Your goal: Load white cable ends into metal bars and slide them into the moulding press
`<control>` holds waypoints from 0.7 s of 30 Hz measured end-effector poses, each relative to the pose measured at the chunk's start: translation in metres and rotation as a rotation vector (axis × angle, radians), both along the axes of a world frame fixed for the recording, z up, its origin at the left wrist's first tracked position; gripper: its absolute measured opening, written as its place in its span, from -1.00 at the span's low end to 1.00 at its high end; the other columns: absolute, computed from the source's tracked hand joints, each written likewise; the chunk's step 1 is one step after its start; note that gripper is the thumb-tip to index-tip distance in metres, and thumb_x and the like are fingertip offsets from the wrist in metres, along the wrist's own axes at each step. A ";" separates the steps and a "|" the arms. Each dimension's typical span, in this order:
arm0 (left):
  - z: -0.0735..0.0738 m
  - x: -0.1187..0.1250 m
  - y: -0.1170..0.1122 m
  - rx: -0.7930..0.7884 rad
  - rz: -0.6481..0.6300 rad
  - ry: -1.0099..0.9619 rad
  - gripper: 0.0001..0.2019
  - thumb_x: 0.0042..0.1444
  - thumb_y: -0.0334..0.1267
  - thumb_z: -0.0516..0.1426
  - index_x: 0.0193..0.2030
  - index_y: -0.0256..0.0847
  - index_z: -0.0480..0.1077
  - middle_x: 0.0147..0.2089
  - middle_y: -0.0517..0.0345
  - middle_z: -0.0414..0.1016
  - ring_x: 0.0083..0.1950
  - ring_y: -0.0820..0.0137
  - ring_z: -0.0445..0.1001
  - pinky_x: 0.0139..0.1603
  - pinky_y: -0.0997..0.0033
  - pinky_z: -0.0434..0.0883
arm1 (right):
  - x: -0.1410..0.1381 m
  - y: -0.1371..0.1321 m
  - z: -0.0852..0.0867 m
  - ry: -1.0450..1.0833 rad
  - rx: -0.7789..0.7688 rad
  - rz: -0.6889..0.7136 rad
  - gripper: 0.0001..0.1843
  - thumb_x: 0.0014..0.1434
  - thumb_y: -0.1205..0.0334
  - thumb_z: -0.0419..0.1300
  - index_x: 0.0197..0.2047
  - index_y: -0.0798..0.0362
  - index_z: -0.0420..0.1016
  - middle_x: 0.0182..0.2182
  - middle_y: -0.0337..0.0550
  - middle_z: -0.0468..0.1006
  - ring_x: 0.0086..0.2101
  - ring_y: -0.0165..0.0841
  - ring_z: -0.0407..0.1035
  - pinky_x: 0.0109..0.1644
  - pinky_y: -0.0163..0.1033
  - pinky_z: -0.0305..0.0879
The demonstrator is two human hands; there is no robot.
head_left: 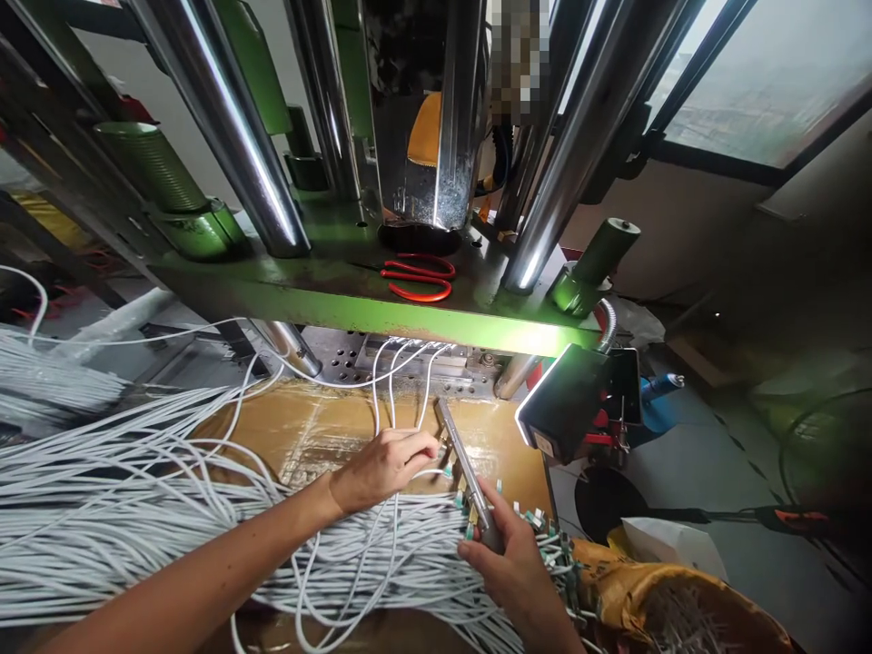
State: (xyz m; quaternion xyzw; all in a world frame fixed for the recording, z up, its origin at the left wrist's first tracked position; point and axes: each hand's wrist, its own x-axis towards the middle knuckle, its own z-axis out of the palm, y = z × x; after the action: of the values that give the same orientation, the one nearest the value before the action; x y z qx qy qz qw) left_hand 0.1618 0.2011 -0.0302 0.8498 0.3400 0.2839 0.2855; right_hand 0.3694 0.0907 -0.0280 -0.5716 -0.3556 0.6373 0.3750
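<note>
My right hand grips the near end of a long grey metal bar, thumb on one side and fingers on the other. Small brass-coloured pieces and teal-ended connectors sit along the bar's left side. My left hand is closed in a pinch just left of the bar's far half; what its fingertips hold, if anything, is hidden. Below both hands lies a thick bundle of white cables, many with teal and metal ends at the right. Several white cables run from a metal mould under the press toward my left hand.
A green press plate spans the view ahead, with red-handled scissors on it. A lit lamp stands to the right of the brown work surface. An orange-yellow sack of clear scraps is at lower right.
</note>
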 end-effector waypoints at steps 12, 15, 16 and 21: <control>-0.012 0.000 0.009 -0.034 -0.101 0.006 -0.75 0.32 -0.34 0.00 -0.07 -0.19 0.50 -0.16 0.08 0.60 -0.14 0.33 0.52 -0.06 0.38 0.39 | -0.001 0.000 -0.006 -0.025 0.000 -0.031 -0.11 -0.18 0.30 0.28 0.29 0.12 0.23 -0.44 -0.31 0.40 -0.42 -0.40 0.20 -0.30 -0.29 0.16; -0.016 0.001 0.007 -0.052 -0.110 0.016 -0.73 0.33 -0.31 -0.02 -0.04 -0.18 0.50 -0.15 0.04 0.60 -0.12 0.29 0.51 -0.05 0.32 0.38 | -0.001 0.000 -0.004 -0.120 0.019 -0.001 -0.14 -0.12 0.30 0.26 0.30 0.12 0.21 -0.43 -0.31 0.41 -0.40 -0.39 0.23 -0.27 -0.28 0.19; -0.016 0.001 0.007 -0.061 -0.113 0.017 -0.72 0.33 -0.31 -0.02 -0.04 -0.18 0.51 -0.15 0.03 0.60 -0.12 0.27 0.50 -0.05 0.31 0.38 | -0.001 0.001 -0.003 -0.171 0.027 0.015 -0.15 -0.10 0.30 0.26 0.31 0.12 0.20 -0.44 -0.31 0.40 -0.40 -0.38 0.24 -0.26 -0.28 0.21; 0.007 0.002 0.026 -0.077 0.069 0.066 -0.82 0.22 -0.32 0.09 -0.18 -0.13 0.54 -0.14 0.09 0.59 -0.09 0.25 0.51 0.00 0.27 0.40 | -0.005 -0.002 -0.001 -0.415 0.040 0.120 -0.18 -0.04 0.30 0.20 0.33 0.11 0.17 -0.41 -0.25 0.46 -0.38 -0.32 0.32 -0.21 -0.25 0.27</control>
State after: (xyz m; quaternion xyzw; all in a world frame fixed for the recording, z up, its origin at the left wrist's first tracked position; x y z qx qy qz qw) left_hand 0.1637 0.2275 -0.0228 0.8349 0.3890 0.2524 0.2965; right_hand 0.3644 0.0888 -0.0293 -0.6607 -0.4712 0.5200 0.2665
